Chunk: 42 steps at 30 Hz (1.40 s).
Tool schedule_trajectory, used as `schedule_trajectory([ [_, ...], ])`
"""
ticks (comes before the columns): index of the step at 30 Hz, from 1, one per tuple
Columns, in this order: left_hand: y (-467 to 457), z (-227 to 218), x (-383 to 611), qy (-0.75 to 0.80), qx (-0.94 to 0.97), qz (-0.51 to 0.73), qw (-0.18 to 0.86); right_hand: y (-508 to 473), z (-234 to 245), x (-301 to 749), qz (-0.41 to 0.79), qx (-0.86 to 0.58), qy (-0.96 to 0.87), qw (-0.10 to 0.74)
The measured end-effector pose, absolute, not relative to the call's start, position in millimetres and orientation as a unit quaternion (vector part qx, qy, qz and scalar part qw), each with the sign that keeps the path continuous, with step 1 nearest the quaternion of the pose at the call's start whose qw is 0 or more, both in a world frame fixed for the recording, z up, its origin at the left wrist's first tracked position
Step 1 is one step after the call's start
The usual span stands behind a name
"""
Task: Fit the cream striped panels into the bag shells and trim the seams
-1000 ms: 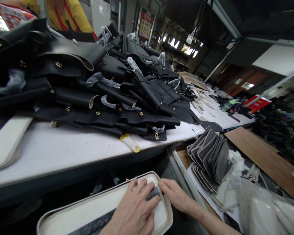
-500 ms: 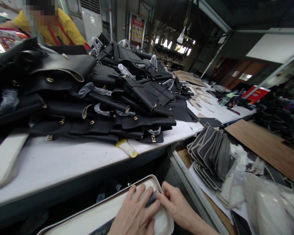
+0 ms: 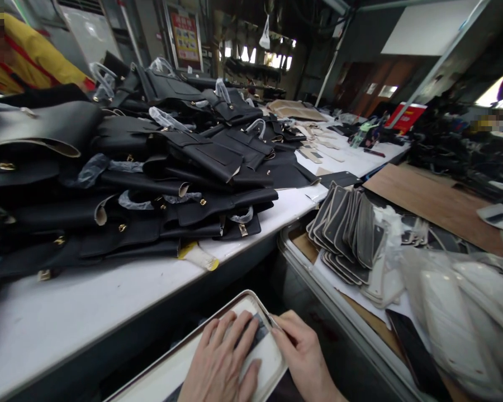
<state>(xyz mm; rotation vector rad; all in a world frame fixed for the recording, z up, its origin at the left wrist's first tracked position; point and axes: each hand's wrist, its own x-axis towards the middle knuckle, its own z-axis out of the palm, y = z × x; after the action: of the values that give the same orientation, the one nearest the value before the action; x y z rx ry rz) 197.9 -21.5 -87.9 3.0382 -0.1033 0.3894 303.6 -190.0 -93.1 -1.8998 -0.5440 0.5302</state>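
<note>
A flat cream panel (image 3: 265, 357) with a raised rim and a grey strip down its middle lies at the bottom of the view, below the table edge. My left hand (image 3: 220, 363) presses flat on it, fingers spread over the grey strip. At the panel's right corner my right hand (image 3: 304, 352) has its fingers curled and pinched on the rim. On the white table (image 3: 88, 307) above is a large heap of black leather bag parts (image 3: 151, 167) with gold clasps.
A fanned stack of dark grey rounded panels (image 3: 347, 229) stands to the right, beside clear plastic bags (image 3: 465, 301) of pale pieces. A brown board (image 3: 431, 201) lies further right. A person in a yellow top (image 3: 29, 61) works at the far left behind the heap.
The view has swung to the right and slightly down. My right hand has moved from lying beside the left hand to pinching the panel's right corner. My left hand stays flat.
</note>
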Motion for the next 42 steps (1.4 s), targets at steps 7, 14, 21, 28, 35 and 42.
schedule_trajectory([
  [7, -22, -93, 199, -0.05, 0.979, 0.195, -0.016, -193, -89, 304, 0.228, -0.782, -0.256, 0.52],
  [14, -23, -81, 202, -0.048, 0.984, 0.171, 0.006, -191, -89, 303, 0.203, -0.788, -0.305, 0.494],
  [21, -26, -82, 200, -0.026, 0.984, 0.17, 0.05, -192, -82, 302, 0.174, -0.825, -0.402, 0.356],
  [28, -20, -88, 196, -0.039, 0.986, 0.132, 0.098, -188, -73, 295, 0.124, -0.848, -0.511, 0.069],
  [35, -28, -71, 202, 0.01, 0.976, 0.009, 0.219, -178, -63, 292, 0.086, -0.806, -0.584, -0.042],
  [42, -33, -69, 201, 0.016, 0.973, -0.01, 0.228, -183, -80, 324, 0.239, -0.832, -0.337, 0.37],
])
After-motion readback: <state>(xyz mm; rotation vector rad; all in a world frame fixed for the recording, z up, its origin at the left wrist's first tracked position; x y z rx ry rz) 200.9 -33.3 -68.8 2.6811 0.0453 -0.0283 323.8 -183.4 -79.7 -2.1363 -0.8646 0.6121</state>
